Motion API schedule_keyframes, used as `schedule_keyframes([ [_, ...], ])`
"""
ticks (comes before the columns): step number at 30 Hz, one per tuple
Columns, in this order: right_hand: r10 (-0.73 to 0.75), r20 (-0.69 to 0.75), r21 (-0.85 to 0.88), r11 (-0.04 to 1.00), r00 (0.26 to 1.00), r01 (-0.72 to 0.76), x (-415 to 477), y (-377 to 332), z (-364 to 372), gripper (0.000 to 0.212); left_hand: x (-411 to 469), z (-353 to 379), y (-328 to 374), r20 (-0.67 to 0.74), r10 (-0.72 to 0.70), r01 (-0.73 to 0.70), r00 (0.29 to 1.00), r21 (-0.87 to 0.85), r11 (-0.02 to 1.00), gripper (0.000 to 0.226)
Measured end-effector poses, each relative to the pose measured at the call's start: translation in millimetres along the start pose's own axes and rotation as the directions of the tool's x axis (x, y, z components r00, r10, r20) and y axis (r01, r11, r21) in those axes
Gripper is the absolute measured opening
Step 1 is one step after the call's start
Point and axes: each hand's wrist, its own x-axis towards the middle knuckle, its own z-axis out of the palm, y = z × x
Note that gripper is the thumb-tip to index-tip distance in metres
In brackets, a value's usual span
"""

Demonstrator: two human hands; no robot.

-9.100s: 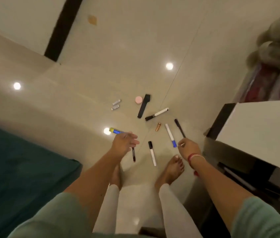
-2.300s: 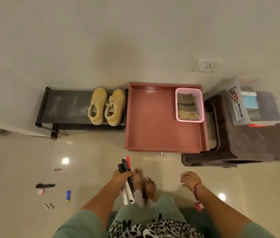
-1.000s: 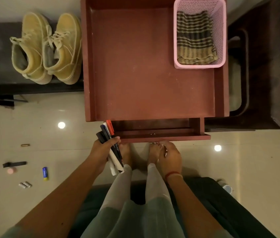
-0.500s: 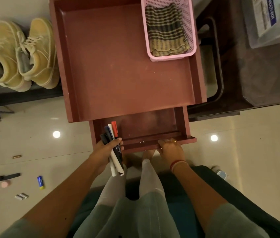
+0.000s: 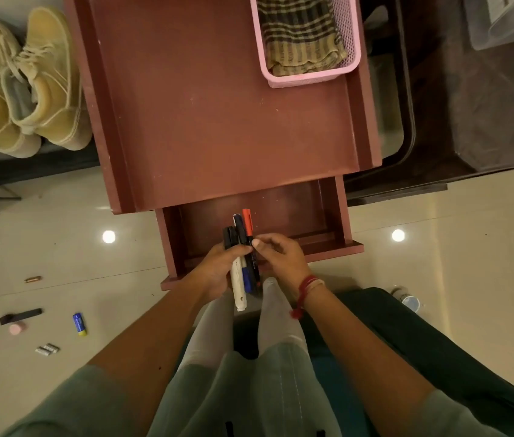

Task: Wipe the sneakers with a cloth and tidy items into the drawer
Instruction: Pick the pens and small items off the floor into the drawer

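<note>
The reddish-brown drawer (image 5: 325,212) stands pulled out under the matching tabletop (image 5: 217,105). Over its front, my left hand (image 5: 217,266) grips a bundle of markers (image 5: 243,247) with black, blue and red caps. My right hand (image 5: 280,253) pinches the red-capped marker in that bundle. A striped cloth (image 5: 299,33) lies in a pink basket (image 5: 312,77) on the tabletop's far right. Two tan sneakers (image 5: 22,83) sit on a dark low rack at the left.
On the floor at the left lie a black bar (image 5: 20,316), a pink round thing (image 5: 16,328), a blue-and-yellow stick (image 5: 79,324), two small batteries (image 5: 47,349) and a copper tube (image 5: 33,279). A dark stool (image 5: 486,121) carries a clear box at the right.
The drawer has slid out further. My right hand left the drawer front and came to the markers. My left hand moved the bundle right, over the drawer.
</note>
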Motion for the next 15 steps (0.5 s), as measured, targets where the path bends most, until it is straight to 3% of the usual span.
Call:
schedule_keyframes([
  [4,0.066,-0.059,0.087,0.994,0.996,-0.06,14,-1,5,0.017,4,8,6,0.064,-0.003,0.0,0.998,0.051,0.999,0.025],
  [8,0.153,-0.138,0.177,0.976,0.979,-0.127,28,-8,-5,0.016,11,12,14,-0.023,0.019,-0.019,1.0,0.018,1.0,0.015],
  [11,0.202,-0.291,0.111,0.978,0.935,-0.177,47,-5,-25,0.018,20,10,15,-0.147,-0.001,0.004,0.989,0.022,1.0,0.023],
  [15,0.199,-0.487,-0.031,0.969,0.851,-0.244,86,9,-49,0.024,34,3,11,-0.169,-0.017,0.017,0.985,0.0,1.0,0.025],
])
